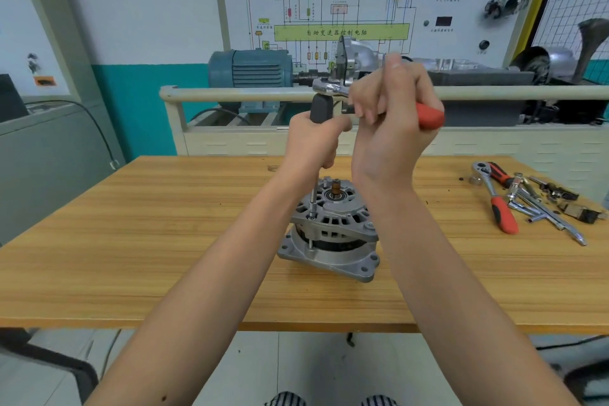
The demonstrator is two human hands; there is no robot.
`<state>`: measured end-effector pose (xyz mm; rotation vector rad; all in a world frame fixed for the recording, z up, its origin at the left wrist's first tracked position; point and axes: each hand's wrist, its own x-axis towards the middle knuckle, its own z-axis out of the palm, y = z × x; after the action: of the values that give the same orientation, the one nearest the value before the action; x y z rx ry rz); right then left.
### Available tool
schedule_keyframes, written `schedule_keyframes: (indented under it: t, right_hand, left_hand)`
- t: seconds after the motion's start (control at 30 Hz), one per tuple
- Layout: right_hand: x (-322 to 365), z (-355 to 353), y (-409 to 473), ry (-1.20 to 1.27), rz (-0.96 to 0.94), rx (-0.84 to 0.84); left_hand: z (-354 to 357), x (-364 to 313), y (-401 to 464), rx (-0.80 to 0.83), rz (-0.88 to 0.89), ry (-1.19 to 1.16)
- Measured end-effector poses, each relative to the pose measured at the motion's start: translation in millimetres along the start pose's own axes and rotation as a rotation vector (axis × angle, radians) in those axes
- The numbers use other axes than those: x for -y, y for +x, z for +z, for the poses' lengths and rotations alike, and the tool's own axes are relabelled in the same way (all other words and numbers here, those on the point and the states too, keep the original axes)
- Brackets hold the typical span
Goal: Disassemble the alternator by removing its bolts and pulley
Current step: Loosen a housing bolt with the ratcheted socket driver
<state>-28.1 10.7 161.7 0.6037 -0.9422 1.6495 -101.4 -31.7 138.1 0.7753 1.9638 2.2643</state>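
The silver alternator stands upright on the wooden table, shaft end up. A thin driver shaft drops onto a bolt at its left rim. My left hand grips the driver's black handle above the alternator. My right hand holds the red-handled ratchet wrench, whose chrome head sits on top of the black handle. No pulley shows on the shaft.
At the table's right lie a second red-handled ratchet, chrome extension bars and small dark parts. Behind the table a cream rail fronts a blue motor and a wiring-diagram board.
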Motion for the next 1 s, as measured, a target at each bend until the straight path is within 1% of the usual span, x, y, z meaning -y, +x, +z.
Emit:
schedule_keyframes:
  t: [0.07, 0.17, 0.23, 0.3, 0.4, 0.47, 0.53, 0.6, 0.67, 0.73, 0.77, 0.83, 0.9, 1.0]
  right_hand:
    - [1.9, -7.1, 12.3, 0.198, 0.159, -0.026]
    - [-0.2, -20.5, 34.3, 0.491, 0.491, -0.181]
    - [-4.4, -26.8, 45.3, 0.608, 0.623, -0.294]
    - [-7.4, -29.4, 50.3, 0.650, 0.661, -0.352]
    - [-7.0, -28.1, 44.6, 0.595, 0.595, -0.340]
    - [-5.7, -24.1, 34.1, 0.505, 0.486, -0.259]
    - [-5.0, -15.4, 19.8, 0.349, 0.293, -0.124]
    - [-5.4, -5.4, 5.6, 0.106, 0.063, 0.000]
    - [-5.6, 2.3, -5.0, -0.096, -0.101, 0.081]
    - [-5.2, 6.0, -8.7, -0.156, -0.141, 0.110]
    - [-5.0, 5.5, -6.8, -0.134, -0.114, 0.096]
    - [-3.6, 1.5, 2.5, 0.005, 0.015, 0.042]
    - [-2.1, -6.1, 17.0, 0.225, 0.218, -0.034]
    - [-3.5, -21.4, 38.7, 0.493, 0.522, -0.247]
  left_hand:
    - [-10.4, -0.7, 0.9, 0.166, -0.010, -0.070]
    - [-23.2, -5.0, 2.9, 0.429, -0.056, -0.124]
    - [-23.2, -7.0, 2.7, 0.499, -0.072, -0.088]
    - [-19.0, -6.4, 2.7, 0.470, -0.098, -0.056]
    - [-13.1, -4.3, 2.3, 0.329, -0.117, -0.051]
    - [-8.8, -3.4, 1.8, 0.205, -0.114, -0.050]
    - [-3.3, -2.7, 0.8, 0.063, -0.111, -0.043]
    - [1.6, -2.5, -0.4, -0.057, -0.094, -0.020]
    - [4.3, -1.5, -2.2, -0.112, -0.050, 0.031]
    - [2.7, -0.4, -2.9, -0.103, -0.021, 0.052]
    - [0.4, 0.3, -2.6, -0.073, -0.020, 0.031]
    - [-6.3, 1.3, -1.0, 0.036, -0.020, -0.038]
    - [-14.9, 1.3, 1.1, 0.165, -0.023, -0.082]
    - [-23.6, -0.1, 3.4, 0.334, -0.048, -0.088]
